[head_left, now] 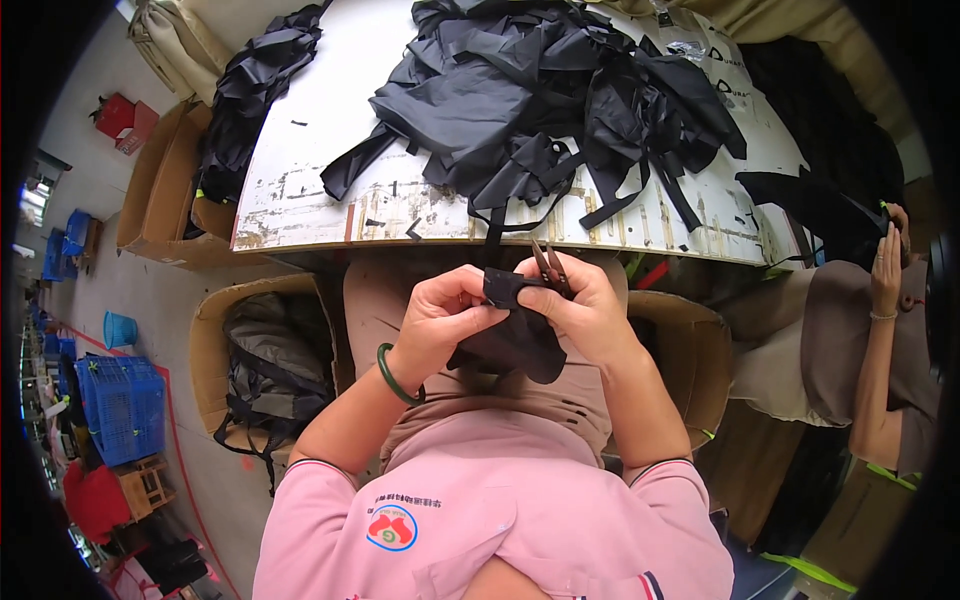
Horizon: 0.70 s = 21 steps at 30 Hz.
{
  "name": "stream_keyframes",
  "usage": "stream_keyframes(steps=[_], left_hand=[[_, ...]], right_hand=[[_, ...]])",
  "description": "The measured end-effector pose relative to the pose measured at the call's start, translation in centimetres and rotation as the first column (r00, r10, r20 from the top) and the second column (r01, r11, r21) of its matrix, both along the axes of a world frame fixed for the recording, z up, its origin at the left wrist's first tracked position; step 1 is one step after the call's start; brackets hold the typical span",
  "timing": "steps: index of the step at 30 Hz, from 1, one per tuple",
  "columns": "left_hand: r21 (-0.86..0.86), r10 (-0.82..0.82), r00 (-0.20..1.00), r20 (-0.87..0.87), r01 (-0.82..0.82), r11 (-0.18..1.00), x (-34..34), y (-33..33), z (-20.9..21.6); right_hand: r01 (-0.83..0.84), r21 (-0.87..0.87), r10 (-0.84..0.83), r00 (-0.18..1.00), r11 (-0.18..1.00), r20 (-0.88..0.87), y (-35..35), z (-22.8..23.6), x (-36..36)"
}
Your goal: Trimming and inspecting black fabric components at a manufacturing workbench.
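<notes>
Between my two hands, over my lap, is a black fabric piece [520,345] with a folded strip at its top. My left hand [447,308] pinches the left side of that strip between thumb and fingers; a green bangle circles the wrist. My right hand [583,310] grips the strip's right end with the thumb and also keeps a pair of dark thread snips [550,268] in the palm, blades apart and pointing up toward the table. Part of the fabric hangs down below the hands onto my lap.
A large heap of black fabric pieces [500,95] lies on the worn white table [300,200] ahead. Cardboard boxes stand on both sides, the left box [205,340] holding a grey-black bag. At right, a co-worker's hand [886,265] handles black fabric. Blue crates [120,405] stand far left.
</notes>
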<state>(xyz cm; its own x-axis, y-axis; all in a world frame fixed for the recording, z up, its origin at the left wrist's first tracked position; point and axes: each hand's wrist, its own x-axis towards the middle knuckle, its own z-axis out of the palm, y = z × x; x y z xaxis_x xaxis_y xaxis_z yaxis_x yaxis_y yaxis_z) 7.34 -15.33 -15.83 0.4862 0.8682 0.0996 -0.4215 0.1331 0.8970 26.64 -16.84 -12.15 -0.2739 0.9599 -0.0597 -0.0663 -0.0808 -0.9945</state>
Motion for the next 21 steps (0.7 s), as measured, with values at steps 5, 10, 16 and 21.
stream_keyframes(steps=[5,10,16,21], left_hand=[[0.016,0.021,0.998,0.066,-0.022,1.0,0.1,-0.2,-0.4],[0.03,-0.018,0.997,0.078,0.015,0.999,0.4,-0.4,-0.1],[0.151,-0.131,0.991,0.01,0.128,0.98,-0.2,0.1,0.2],[0.218,-0.033,0.997,-0.076,0.049,0.975,0.0,-0.3,0.0]], right_hand=[[0.002,-0.333,-0.121,0.933,0.943,-0.338,-1.1,-0.4,-0.1],[-0.023,-0.416,-0.167,0.895,0.909,-0.413,-1.2,-1.4,-0.3],[-0.263,-0.448,0.034,0.889,0.855,-0.457,-0.2,-2.4,0.5],[0.131,-0.007,-0.131,0.991,0.991,0.006,0.0,-0.8,-0.2]])
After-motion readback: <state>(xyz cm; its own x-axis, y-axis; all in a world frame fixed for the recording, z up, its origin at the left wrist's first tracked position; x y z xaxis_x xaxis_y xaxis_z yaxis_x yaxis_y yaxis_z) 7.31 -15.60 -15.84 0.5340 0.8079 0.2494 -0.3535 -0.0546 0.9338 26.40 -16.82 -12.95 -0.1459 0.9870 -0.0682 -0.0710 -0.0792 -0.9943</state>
